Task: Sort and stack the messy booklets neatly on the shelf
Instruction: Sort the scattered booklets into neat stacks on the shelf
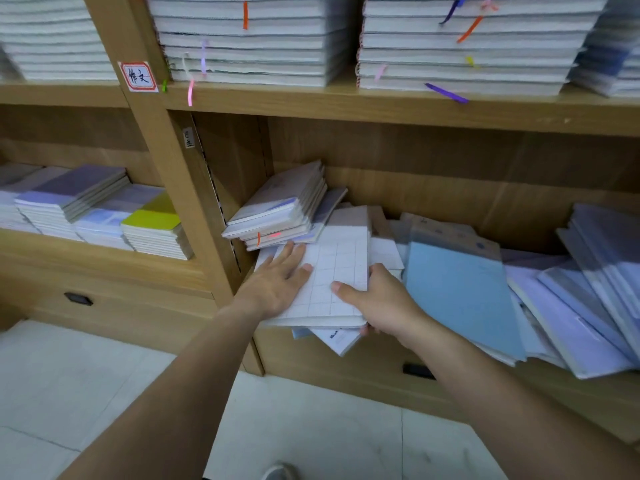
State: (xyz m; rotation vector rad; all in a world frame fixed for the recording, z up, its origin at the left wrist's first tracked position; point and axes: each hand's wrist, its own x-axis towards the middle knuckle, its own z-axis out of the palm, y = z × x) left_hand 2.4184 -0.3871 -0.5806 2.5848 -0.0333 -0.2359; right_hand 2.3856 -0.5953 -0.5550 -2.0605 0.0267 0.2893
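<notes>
Now left hand (277,282) flat, right (381,303) gripping booklet (341,258)

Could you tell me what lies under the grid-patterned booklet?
Under the grid-patterned booklet a white booklet with blue print pokes out in front; how many more lie beneath is covered.

Head view, wide-angle. Soft, even indoor light from above on viewer's side; moderately bright, no hard shadows. Shelf compartment (450,161) darkens toward back panel, with shade band under upper board. Floor tiles (86,375) pale with mild sheen, no glare spots. Gridded booklet (332,271) at centre is brightest and fairly sharp, grid lines legible. Upper stacks (242,39) and right-hand booklets (606,254) smeared by blur. Barrel distortion: boards bow, upright (173,168) leans. Slight overall softness.
</notes>
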